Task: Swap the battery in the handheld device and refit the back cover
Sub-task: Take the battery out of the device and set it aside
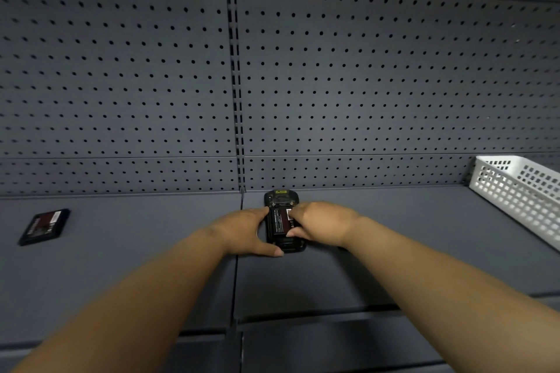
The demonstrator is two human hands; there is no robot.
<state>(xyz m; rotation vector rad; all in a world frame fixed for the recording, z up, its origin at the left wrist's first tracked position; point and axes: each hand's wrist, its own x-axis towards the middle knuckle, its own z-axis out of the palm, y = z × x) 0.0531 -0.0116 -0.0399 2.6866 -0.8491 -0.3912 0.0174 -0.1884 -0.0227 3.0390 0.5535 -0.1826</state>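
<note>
The black handheld device (pixel 281 198) lies face down on the grey shelf (pixel 394 236), near the pegboard back wall, with its back open. A dark battery (pixel 280 222) with a red and white label sits in its bay. My left hand (pixel 245 232) holds the device's left side, thumb stretched along its near edge. My right hand (pixel 321 221) rests on the right side with fingertips on the battery. A second black battery (pixel 45 225) lies flat on the shelf far to the left. No back cover is visible.
A white perforated plastic basket (pixel 521 194) stands at the right end of the shelf. A grey pegboard wall (pixel 151 85) rises behind. A vertical seam splits the shelf just left of the device. More shelf edges run below my forearms.
</note>
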